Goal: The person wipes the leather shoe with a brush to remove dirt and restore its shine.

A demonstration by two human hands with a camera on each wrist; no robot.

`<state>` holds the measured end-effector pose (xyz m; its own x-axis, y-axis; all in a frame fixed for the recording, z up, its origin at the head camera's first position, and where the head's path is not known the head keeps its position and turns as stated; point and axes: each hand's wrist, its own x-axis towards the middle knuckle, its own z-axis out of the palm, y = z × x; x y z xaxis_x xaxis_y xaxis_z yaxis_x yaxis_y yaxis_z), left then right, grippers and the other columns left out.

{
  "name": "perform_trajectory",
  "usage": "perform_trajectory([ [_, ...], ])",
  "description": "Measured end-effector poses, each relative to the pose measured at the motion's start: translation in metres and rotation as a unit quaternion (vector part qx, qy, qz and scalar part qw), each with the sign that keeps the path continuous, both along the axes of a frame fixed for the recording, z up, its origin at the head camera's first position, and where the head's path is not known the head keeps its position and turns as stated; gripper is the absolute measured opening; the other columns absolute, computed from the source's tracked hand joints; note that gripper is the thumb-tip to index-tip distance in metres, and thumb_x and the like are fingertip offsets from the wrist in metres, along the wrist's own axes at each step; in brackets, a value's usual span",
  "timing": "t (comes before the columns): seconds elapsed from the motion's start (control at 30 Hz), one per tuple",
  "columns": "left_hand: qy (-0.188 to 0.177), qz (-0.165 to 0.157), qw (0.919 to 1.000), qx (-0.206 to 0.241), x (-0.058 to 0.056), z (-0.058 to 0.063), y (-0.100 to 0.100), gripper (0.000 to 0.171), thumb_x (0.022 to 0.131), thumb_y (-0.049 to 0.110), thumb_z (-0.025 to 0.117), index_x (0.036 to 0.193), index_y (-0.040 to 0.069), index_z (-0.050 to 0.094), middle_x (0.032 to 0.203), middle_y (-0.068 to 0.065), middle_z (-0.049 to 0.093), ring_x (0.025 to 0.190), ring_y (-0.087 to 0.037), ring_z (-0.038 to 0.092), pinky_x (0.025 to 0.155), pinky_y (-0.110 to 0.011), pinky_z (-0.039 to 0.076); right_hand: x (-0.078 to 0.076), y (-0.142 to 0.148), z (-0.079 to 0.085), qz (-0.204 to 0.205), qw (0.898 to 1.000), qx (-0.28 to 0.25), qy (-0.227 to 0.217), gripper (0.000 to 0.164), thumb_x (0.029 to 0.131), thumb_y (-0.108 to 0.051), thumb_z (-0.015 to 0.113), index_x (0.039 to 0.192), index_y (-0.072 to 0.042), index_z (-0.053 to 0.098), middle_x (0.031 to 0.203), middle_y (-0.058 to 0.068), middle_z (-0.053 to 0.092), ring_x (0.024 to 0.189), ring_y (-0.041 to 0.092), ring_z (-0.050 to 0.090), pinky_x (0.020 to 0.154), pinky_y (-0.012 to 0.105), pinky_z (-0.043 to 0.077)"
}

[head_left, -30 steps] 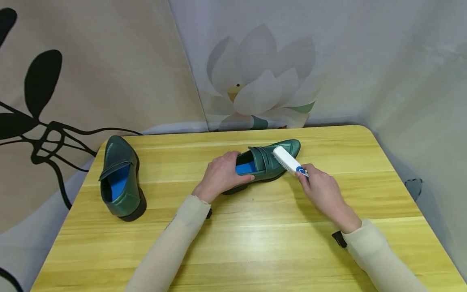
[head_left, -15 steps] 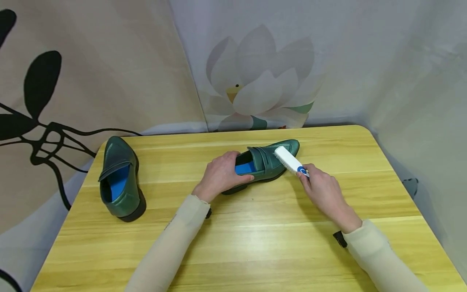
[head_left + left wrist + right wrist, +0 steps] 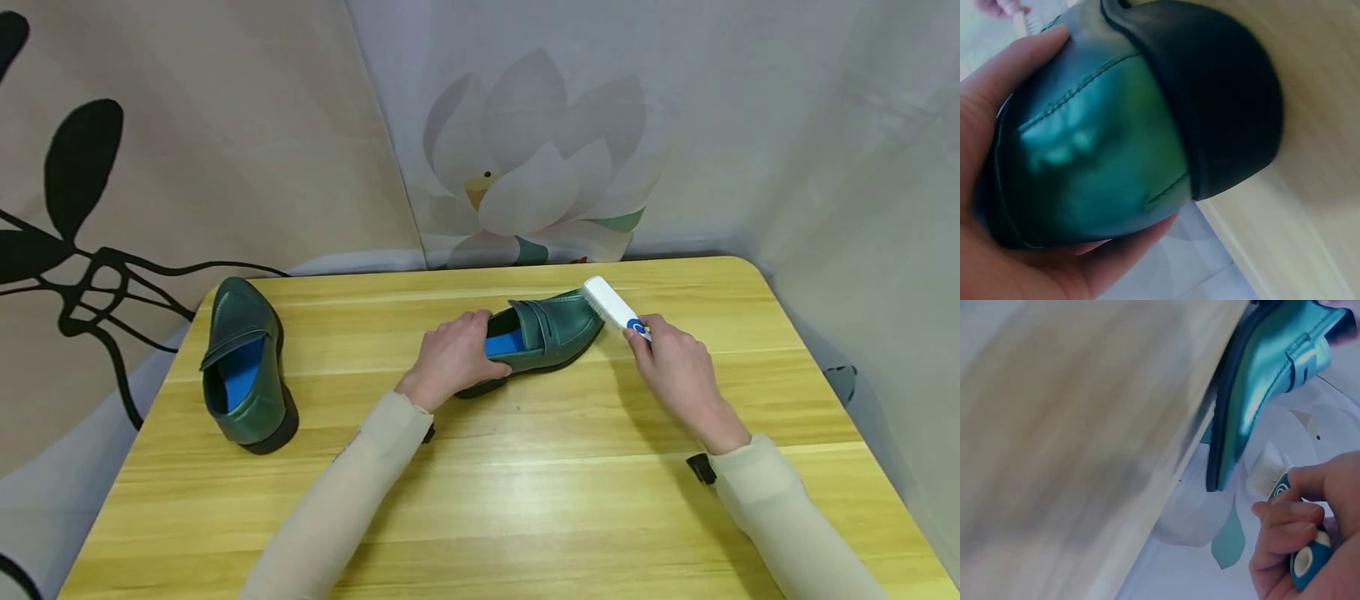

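A green loafer [image 3: 558, 333] with a blue insole lies on the wooden table, toe to the right. My left hand [image 3: 455, 354] grips its heel, and the left wrist view shows thumb and fingers round the loafer's back [image 3: 1104, 144] above the black heel block [image 3: 1229, 94]. In my right hand [image 3: 678, 375] is a white brush [image 3: 611, 302] with a blue-and-white handle [image 3: 1310, 559], the fingers curled round it. The brush head overlaps the loafer's toe in the head view, bristles facing the shoe.
A second green loafer [image 3: 246, 367] stands at the table's left, toe pointing to the back. The wooden table [image 3: 525, 500] has its back edge against a hanging cloth [image 3: 562, 125] printed with a flower.
My right hand has moved the brush right and toward the back, from the loafer's upper front to the tip of its toe. The left hand keeps its grip on the heel.
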<state>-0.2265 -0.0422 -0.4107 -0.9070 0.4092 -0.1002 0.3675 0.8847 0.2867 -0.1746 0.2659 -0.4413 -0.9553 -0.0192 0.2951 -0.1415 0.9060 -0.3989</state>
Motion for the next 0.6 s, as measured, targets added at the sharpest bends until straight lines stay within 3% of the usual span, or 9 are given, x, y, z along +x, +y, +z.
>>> perform_trajectory([
  [0.2, 0.101, -0.028, 0.9945, -0.001, -0.002, -0.005, 0.001, 0.083, 0.079, 0.046, 0.09, 0.143, 0.004, 0.057, 0.127, -0.014, 0.067, 0.1, -0.03, 0.068, 0.079, -0.047, 0.06, -0.005, -0.001, 0.01, 0.003, 1.0, -0.013, 0.02, 0.037, 0.106, -0.022, 0.06, 0.119, 0.013, 0.063, 0.081, 0.02, 0.066, 0.052, 0.024, 0.05, 0.043, 0.035, 0.037],
  [0.43, 0.244, -0.06, 0.9674, -0.028, -0.004, -0.02, -0.002, 0.083, 0.078, 0.044, 0.09, 0.142, 0.004, 0.055, 0.131, -0.014, 0.065, 0.114, -0.033, 0.064, 0.092, -0.048, 0.058, -0.013, 0.002, 0.014, -0.017, 1.0, -0.025, 0.0, 0.043, 0.109, -0.025, 0.055, 0.124, 0.015, 0.061, 0.077, 0.018, 0.062, 0.052, 0.024, 0.049, 0.044, 0.035, 0.035],
  [0.6, 0.289, -0.071, 0.9544, -0.028, -0.001, -0.029, -0.005, 0.082, 0.08, 0.043, 0.089, 0.143, 0.004, 0.053, 0.132, -0.015, 0.064, 0.116, -0.033, 0.063, 0.096, -0.049, 0.056, -0.016, -0.003, 0.02, -0.038, 0.999, -0.021, -0.008, 0.043, 0.109, -0.025, 0.055, 0.124, 0.015, 0.06, 0.082, 0.022, 0.065, 0.056, 0.029, 0.054, 0.045, 0.042, 0.041],
])
